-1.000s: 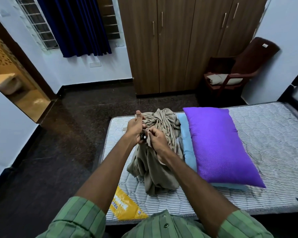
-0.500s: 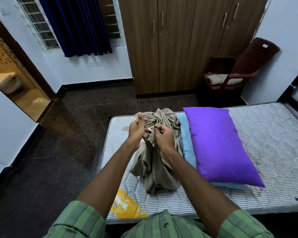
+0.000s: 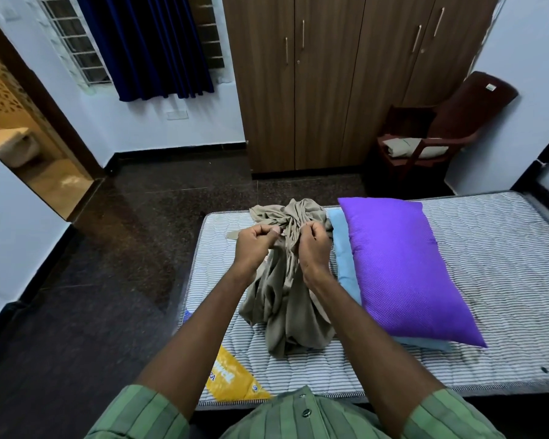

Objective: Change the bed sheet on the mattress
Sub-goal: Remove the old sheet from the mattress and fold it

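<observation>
sheet: beige bed sheet (image 3: 282, 296) bunched in a heap on the bare striped mattress (image 3: 488, 280), just left of the purple pillow (image 3: 403, 274), touching the blue pillow (image 3: 343, 248) under it.
left hand: left hand (image 3: 254, 245) clenched on a gathered fold at the top of the heap, thumb pinching cloth.
right hand: right hand (image 3: 314, 245) also curled into the same twisted bunch, right beside the left; both grasp the sheet.
step (judgement): looks like hunting for an edge or corner to open it out. Task barely started, mattress uncovered.
risk 1: both grips sit in the same knot of cloth, so pulling apart may tighten the twist, not free an edge.
risk 2: pillows lie on the mattress right of the heap; a spread sheet would snag or drag them.
risk 3: heap is near the foot end left of the pillows; loose cloth could slide onto the dark floor (image 3: 124, 264).
vs earlier: hands have dropped a little and drawn apart slightly; more of the heap's top shows beyond them. Pillows and yellow label (image 3: 232, 378) unmoved.
</observation>
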Action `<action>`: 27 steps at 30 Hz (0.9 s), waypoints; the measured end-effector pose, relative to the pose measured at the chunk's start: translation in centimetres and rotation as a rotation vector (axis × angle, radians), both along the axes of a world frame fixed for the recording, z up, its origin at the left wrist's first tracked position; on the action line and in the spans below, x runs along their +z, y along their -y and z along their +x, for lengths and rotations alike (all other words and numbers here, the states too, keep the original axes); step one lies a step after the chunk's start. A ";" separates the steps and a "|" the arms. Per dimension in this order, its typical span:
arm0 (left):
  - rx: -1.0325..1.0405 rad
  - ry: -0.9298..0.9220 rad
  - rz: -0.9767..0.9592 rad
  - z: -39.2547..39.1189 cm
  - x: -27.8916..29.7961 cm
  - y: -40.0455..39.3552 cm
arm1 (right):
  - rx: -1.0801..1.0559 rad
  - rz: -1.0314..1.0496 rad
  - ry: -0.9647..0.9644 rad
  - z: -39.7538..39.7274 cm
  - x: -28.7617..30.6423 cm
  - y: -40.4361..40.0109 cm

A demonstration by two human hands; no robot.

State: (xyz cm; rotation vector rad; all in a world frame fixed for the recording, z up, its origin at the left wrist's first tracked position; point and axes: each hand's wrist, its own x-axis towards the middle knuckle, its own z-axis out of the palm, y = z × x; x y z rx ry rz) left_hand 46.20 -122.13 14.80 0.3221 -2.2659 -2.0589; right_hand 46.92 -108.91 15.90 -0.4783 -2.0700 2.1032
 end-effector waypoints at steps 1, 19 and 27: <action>0.025 0.034 0.063 0.2 0.2 -0.2 | 0.030 0.007 -0.001 0.0 0.0 0.0; 0.046 -0.137 0.030 4.7 -0.6 -2.3 | -0.047 -0.449 0.148 -0.5 -1.6 1.3; 0.040 -0.110 0.105 6.4 -0.9 -4.5 | -0.107 -0.263 0.095 -0.2 -2.5 1.5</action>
